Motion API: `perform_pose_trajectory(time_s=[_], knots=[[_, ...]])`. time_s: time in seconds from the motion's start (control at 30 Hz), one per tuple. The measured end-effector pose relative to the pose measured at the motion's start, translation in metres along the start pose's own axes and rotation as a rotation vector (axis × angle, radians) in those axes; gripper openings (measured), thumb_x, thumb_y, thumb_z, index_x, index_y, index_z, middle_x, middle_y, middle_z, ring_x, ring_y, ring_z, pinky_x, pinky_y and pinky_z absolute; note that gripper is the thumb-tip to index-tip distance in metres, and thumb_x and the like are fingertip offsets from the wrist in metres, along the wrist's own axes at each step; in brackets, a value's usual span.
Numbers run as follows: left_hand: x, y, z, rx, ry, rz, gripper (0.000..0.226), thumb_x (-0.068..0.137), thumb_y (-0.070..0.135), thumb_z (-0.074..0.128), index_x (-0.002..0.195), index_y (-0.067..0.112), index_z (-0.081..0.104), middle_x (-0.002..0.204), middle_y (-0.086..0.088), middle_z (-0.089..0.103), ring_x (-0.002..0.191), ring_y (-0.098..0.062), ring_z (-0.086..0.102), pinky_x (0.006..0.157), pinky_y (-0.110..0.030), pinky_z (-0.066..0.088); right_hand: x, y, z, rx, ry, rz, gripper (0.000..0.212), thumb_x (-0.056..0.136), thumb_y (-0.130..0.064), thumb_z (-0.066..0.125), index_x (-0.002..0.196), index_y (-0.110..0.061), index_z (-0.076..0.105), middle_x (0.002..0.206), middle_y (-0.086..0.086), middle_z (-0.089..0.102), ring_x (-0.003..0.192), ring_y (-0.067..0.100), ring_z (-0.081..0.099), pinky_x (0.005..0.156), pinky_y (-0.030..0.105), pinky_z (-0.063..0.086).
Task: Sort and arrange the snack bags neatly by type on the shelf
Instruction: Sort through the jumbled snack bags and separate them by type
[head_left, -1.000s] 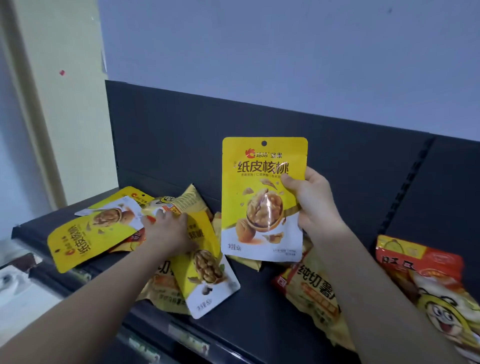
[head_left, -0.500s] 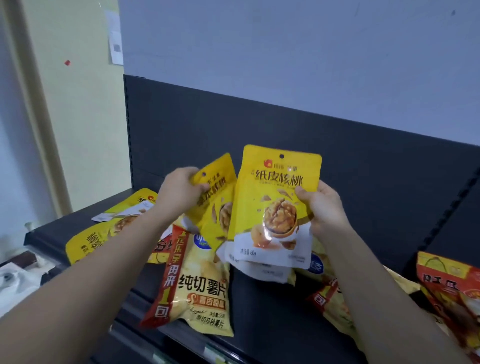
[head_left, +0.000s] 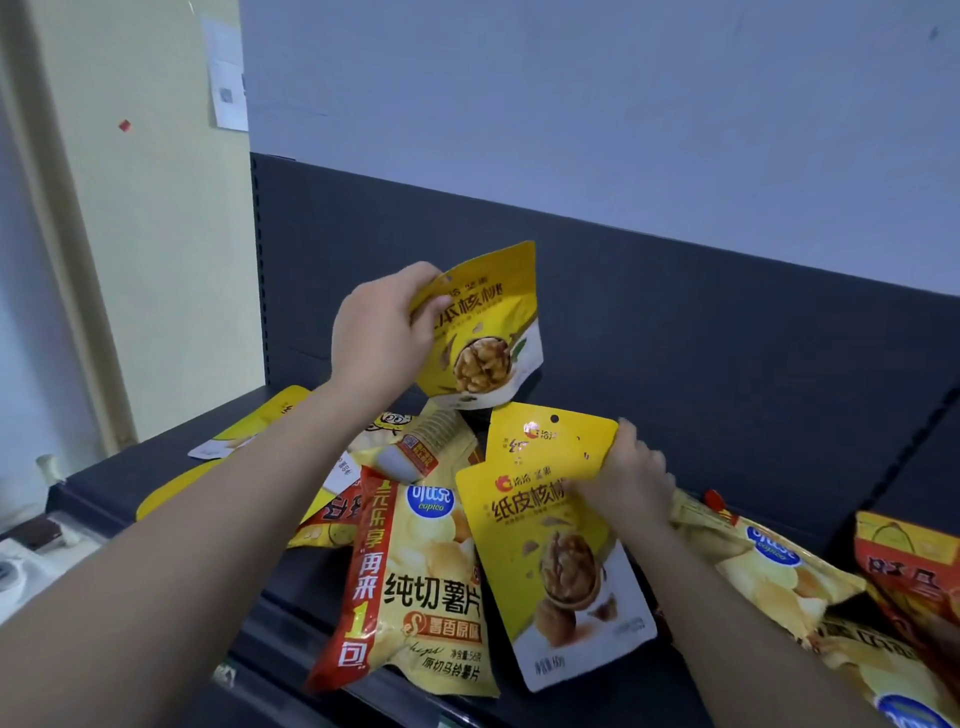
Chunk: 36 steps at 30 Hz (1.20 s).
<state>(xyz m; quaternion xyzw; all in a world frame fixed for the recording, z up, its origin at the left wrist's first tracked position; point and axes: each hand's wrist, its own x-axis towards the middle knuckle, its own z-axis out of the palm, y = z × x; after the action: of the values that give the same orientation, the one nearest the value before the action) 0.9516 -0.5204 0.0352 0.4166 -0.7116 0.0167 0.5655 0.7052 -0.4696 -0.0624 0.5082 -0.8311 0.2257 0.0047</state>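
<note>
At 6 o'clock a chips bag overhangs the front edge of the shelf. At 4 o'clock the right grip pinches two overlapped walnut bags. Farther, at 11 o'clock, the left grip holds a kernel bag aloft.

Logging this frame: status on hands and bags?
Left grip holds raised walnut bag. Right grip holds stacked walnut bags, low. Chip bag lies right beside them.
</note>
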Motion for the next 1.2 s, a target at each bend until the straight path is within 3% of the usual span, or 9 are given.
perform_pose_trajectory(time_s=[0.2, 0.37, 0.5, 0.57, 0.67, 0.73, 0.87, 1.1, 1.2], knots=[[-0.002, 0.01, 0.01, -0.106, -0.065, 0.001, 0.009, 0.093, 0.024, 0.061, 0.091, 0.017, 0.066, 0.072, 0.0, 0.065, 0.066, -0.025, 0.058, 0.06, -0.035, 0.045, -0.005, 0.005, 0.006, 0.029, -0.079, -0.039, 0.136, 0.067, -0.049, 0.085, 0.154, -0.023, -0.016, 0.162, 0.009, 0.012, 0.146, 0.032, 0.019, 0.11, 0.049, 0.028], [-0.003, 0.013, 0.018, -0.152, -0.118, -0.023, 0.011, 0.094, 0.022, 0.06, 0.087, 0.015, 0.065, 0.071, 0.0, 0.063, 0.065, -0.022, 0.056, 0.059, -0.034, 0.042, 0.002, 0.006, 0.003, 0.525, 0.017, -0.094, 0.078, 0.09, -0.046, 0.062, 0.154, -0.026, 0.024, 0.158, 0.005, 0.029, 0.144, 0.027, 0.028, 0.111, 0.053, 0.034], [0.004, 0.012, 0.022, -0.223, -0.099, -0.111, 0.016, 0.094, 0.022, 0.059, 0.082, 0.013, 0.061, 0.07, -0.002, 0.06, 0.068, -0.023, 0.056, 0.062, -0.039, 0.044, -0.005, -0.005, -0.017, 1.047, 0.119, -0.049, 0.022, 0.095, -0.009, 0.052, 0.104, -0.02, 0.069, 0.098, -0.008, 0.071, 0.091, 0.013, 0.064, 0.075, 0.031, 0.055], [0.008, 0.01, 0.025, -0.265, -0.088, -0.16, 0.015, 0.094, 0.021, 0.06, 0.083, 0.011, 0.062, 0.071, -0.002, 0.06, 0.069, -0.022, 0.056, 0.064, -0.039, 0.045, -0.008, -0.014, -0.034, 1.3, 0.041, 0.083, 0.033, 0.098, -0.009, 0.044, 0.075, -0.018, 0.066, 0.072, -0.006, 0.065, 0.068, 0.014, 0.058, 0.059, 0.024, 0.048], [0.009, 0.008, 0.03, -0.238, -0.113, -0.218, 0.015, 0.093, 0.021, 0.061, 0.08, 0.013, 0.062, 0.069, 0.006, 0.057, 0.066, -0.015, 0.052, 0.065, -0.038, 0.044, -0.007, -0.018, -0.055, 1.707, -0.357, 0.052, 0.059, 0.096, -0.055, 0.038, 0.097, -0.007, 0.073, 0.096, 0.014, 0.074, 0.087, 0.03, 0.069, 0.075, 0.036, 0.055], [0.007, 0.006, 0.032, -0.191, -0.142, -0.251, 0.016, 0.092, 0.022, 0.063, 0.078, 0.014, 0.062, 0.069, 0.006, 0.057, 0.065, -0.014, 0.051, 0.066, -0.038, 0.045, -0.003, -0.015, -0.059, 1.575, -0.527, -0.016, 0.078, 0.076, -0.07, 0.041, 0.11, -0.004, 0.068, 0.109, 0.019, 0.072, 0.099, 0.035, 0.07, 0.076, 0.04, 0.059], [-0.003, 0.007, 0.035, -0.141, -0.189, -0.269, 0.014, 0.09, 0.024, 0.067, 0.08, 0.015, 0.066, 0.078, -0.004, 0.066, 0.073, -0.024, 0.059, 0.068, -0.041, 0.048, 0.005, -0.021, -0.051, 1.022, -0.496, -0.314, 0.028, 0.079, -0.031, 0.074, 0.096, -0.008, 0.073, 0.094, 0.009, 0.076, 0.086, 0.025, 0.072, 0.071, 0.031, 0.058], [-0.014, -0.054, -0.003, -0.358, -0.17, -0.507, 0.024, 0.094, 0.045, 0.058, 0.1, 0.024, 0.067, 0.103, 0.004, 0.069, 0.098, -0.018, 0.064, 0.089, -0.036, 0.051, 0.007, -0.04, -0.015, 1.036, -0.295, -0.166, 0.018, 0.091, -0.014, 0.068, 0.089, 0.003, 0.068, 0.085, 0.019, 0.069, 0.079, 0.024, 0.062, 0.072, 0.04, 0.051], [-0.03, -0.104, -0.015, -0.162, -0.177, -0.711, 0.019, 0.097, 0.022, 0.056, 0.112, 0.015, 0.066, 0.117, -0.005, 0.065, 0.104, -0.023, 0.059, 0.098, -0.038, 0.047, 0.008, -0.057, -0.006, 1.055, -0.257, -0.09, 0.017, 0.092, -0.014, 0.068, 0.087, 0.002, 0.068, 0.083, 0.014, 0.067, 0.076, 0.024, 0.06, 0.069, 0.039, 0.048]])
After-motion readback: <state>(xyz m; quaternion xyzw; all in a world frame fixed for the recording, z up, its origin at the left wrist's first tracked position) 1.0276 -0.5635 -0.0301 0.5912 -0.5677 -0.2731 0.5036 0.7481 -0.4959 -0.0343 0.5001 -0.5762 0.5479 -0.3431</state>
